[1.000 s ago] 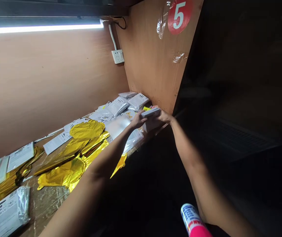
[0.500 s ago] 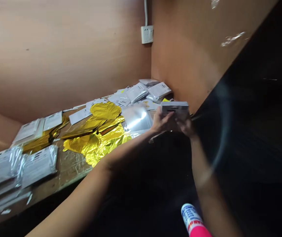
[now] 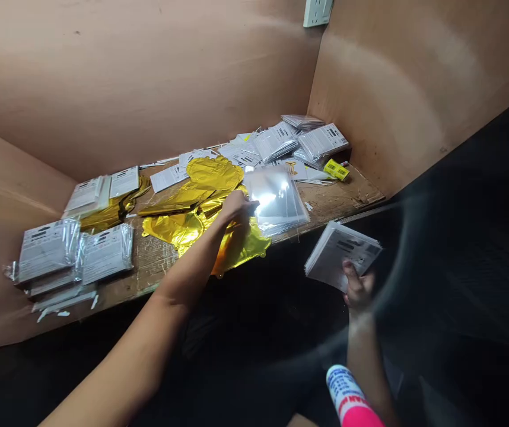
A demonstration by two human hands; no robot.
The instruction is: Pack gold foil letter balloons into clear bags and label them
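**Stack of cards gripped in my right hand, left hand over gold foil**

I hold the stack of cards clasped in my right hand, my thumb pressed on the printed upper face. The stack is tilted, its layered edges facing left, and it hangs over the dark space in front of the table.

My left arm reaches across the front edge, and my left hand is over the right part of the gold foil, just beside the clear sleeves. The fingers are partly hidden, so I cannot tell whether they grip anything. The sleeves lie flat near the front edge, shining under the light.

Behind them, white packets are heaped in the corner, with a yellow printed item just in front of them. Loose white cards lie behind the foil. To the left, more cards rest on a second pile of gold foil, and nearer me are plastic-wrapped packs in two piles side by side.

A white and pink tube shows at the bottom of my view, in front of my right forearm.
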